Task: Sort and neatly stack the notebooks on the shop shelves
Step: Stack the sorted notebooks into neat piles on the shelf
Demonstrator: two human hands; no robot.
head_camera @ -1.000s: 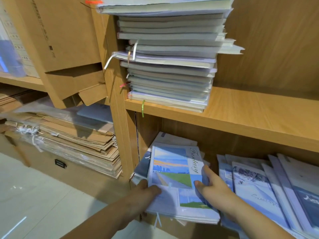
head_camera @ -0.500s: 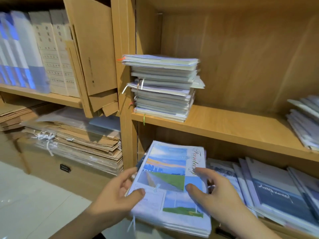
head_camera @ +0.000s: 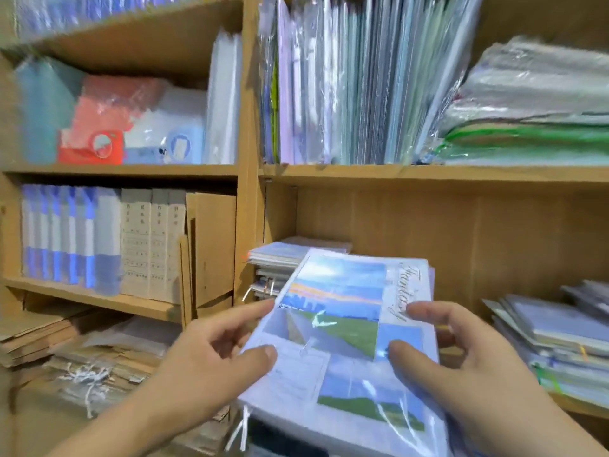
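Wooden shelving [head_camera: 428, 174] is seen across the whole view. On its upper right board, plastic-wrapped folders [head_camera: 346, 80] are stood upright, the outermost leaning. A bundle of notebooks [head_camera: 342, 344], topped by a cover with sky and field pictures, is held tilted in the air in front of the middle right compartment. Behind it, at the compartment's left end, a low pile of notebooks [head_camera: 286, 255] is laid flat; another pile [head_camera: 553, 334] is laid at the right. The bundle's left edge is gripped by the left hand [head_camera: 214, 357], thumb on the cover, and its right edge by the right hand [head_camera: 471, 367] likewise.
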